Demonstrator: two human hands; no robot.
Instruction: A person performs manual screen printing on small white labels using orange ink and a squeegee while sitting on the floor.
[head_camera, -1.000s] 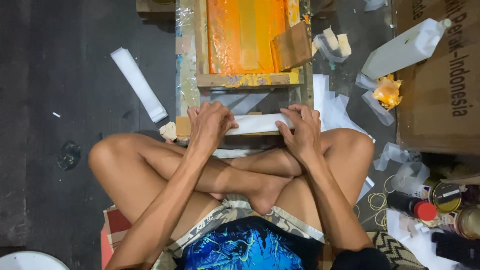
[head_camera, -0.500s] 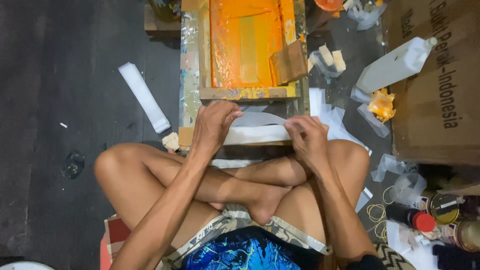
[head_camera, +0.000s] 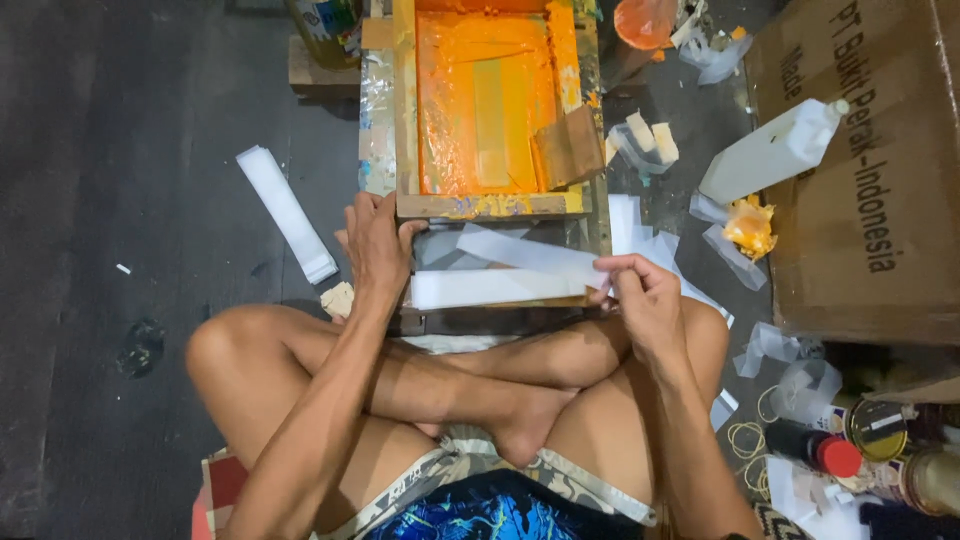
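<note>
At the centre of the frame, a wooden printing frame filled with orange ink (head_camera: 490, 110) is seen lying on the dark floor, with a brown cardboard scraper (head_camera: 570, 148) resting at its lower right corner. Just below the frame, a long white paper strip (head_camera: 490, 287) is laid across a dark board. The left hand (head_camera: 375, 245) is spread flat, fingers open, over the lower left corner of the frame and the left end of the strip. The right hand (head_camera: 640, 295) is closed in a pinch on the right end of a second thin translucent white strip (head_camera: 530, 252), which is raised slightly above the first. Crossed bare legs are seen in the lower half of the frame. A folded white stack of strips (head_camera: 287, 212) is placed at the upper left, well apart from the hands. At the right, a white plastic bottle (head_camera: 770, 152) is seen leaning on a brown cardboard box (head_camera: 870, 200), with small tins and a red-capped bottle (head_camera: 815, 448) at the lower right.
</note>
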